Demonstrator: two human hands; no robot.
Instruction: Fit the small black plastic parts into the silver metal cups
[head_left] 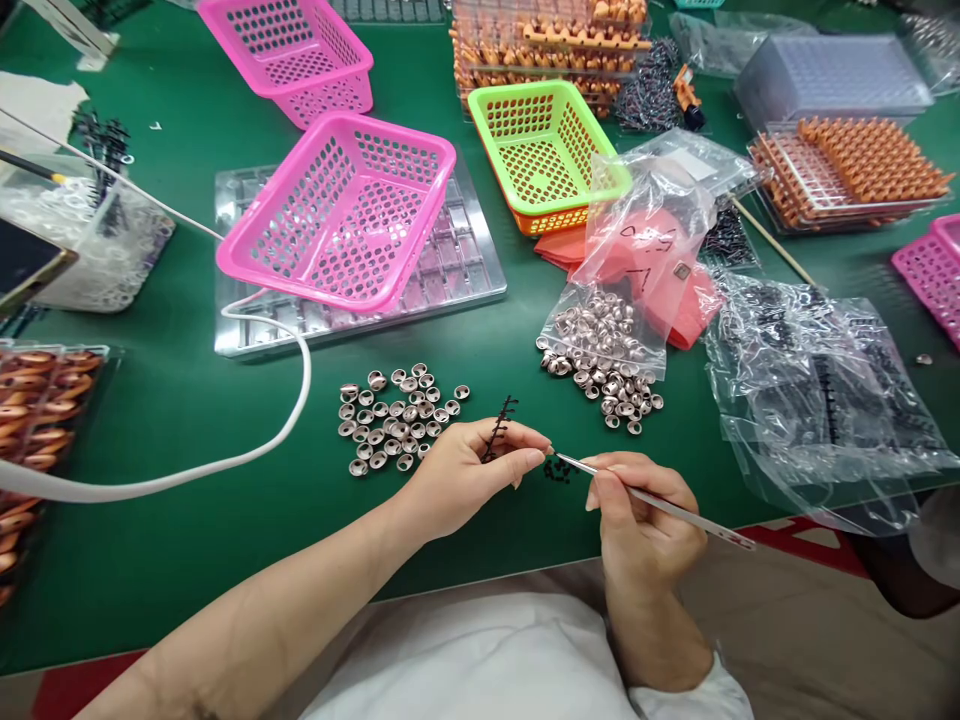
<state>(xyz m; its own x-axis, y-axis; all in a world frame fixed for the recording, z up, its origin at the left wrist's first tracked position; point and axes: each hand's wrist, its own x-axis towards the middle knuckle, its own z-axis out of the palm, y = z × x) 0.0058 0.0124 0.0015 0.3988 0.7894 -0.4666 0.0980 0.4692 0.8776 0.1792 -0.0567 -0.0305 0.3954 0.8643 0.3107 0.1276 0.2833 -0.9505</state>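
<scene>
Branched black strip [500, 425]: in the left hand [459, 478], just right of the landmark, the loose metal ring cluster [410, 412] on the green desk [480, 560]. Step in hand, as judged: fine work at the left fingertips with a slim metal tool [705, 524], its tip at or very near them; contact cannot be told. Left grip: thumb and forefinger together, strip clamped within the hand, branched end poking up. Right hand [646, 545], farther right of the cluster: grip closed on the tool, pen-fashion. Small black bits [559, 470] lie right of the cluster, beyond the tool tip. Next move seems to call for a steady left pinch and slight tip control.
</scene>
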